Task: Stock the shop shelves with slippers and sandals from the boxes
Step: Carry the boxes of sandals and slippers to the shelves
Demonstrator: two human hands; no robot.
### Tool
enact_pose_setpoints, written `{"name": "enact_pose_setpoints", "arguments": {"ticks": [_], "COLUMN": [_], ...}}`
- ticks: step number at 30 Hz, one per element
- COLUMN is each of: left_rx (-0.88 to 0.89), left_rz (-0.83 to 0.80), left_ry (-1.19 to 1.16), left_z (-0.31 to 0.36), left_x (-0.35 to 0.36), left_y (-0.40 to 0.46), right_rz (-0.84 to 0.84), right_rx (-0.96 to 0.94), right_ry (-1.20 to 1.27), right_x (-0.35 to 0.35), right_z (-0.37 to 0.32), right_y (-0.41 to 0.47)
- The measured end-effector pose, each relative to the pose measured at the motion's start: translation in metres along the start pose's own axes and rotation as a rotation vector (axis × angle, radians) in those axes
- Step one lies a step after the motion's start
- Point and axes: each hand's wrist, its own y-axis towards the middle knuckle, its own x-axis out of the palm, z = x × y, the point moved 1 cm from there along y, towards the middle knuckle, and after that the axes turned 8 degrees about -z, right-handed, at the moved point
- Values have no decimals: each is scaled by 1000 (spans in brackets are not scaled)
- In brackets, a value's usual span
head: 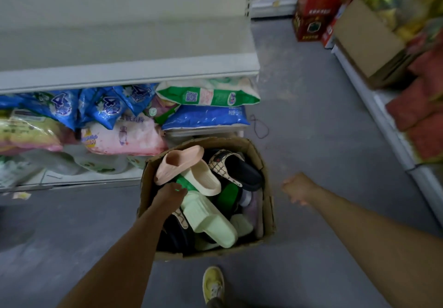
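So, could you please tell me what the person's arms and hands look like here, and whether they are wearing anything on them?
Both arms are bare from the frame edge to the fingers: no sleeves, gloves, watch or bracelet show on the left hand or the right hand. No rings can be made out, though the fingers are blurred. The only clothing in view is a yellow sneaker below.

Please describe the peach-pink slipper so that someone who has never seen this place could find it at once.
On the grey floor before the shelf stands an open cardboard box full of slippers. The peach-pink slipper lies on top at its far left corner, just beyond the left hand. It alone is pink; its neighbours are cream, green and black.
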Motion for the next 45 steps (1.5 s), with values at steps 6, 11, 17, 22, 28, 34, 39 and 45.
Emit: {"name": "enact_pose_setpoints", "arguments": {"ticks": [6,11,17,22,28,34,39,45], "left_rx": [358,638,1059,1393,1635,1808,1850,1781], "left_rz": [181,314,366,447,396,343,169,58], "left_ry": [160,279,290,410,474,537,526,546], "left_z": [116,203,302,376,441,478,492,496], "left_x": [0,1,-7,-5,35,128,238,372], "left_y": [-112,-198,-262,-312,-363,-416,-461,-512], "right_rz": [136,437,877,1242,1392,1502,1445,1295], "right_rx": [-187,-306,-349,-253,-39,149,252,288], "right_ry": [-192,-162,-135,-132,-146,-179,-165,-106], "right_x": [-82,-143,-186,-200,-199,-199,-207,-221], "right_z": [19,44,75,111,174,266,370,494], "right_y": [-114,-218,-319,-387,-449,-508,-536,-567]}}
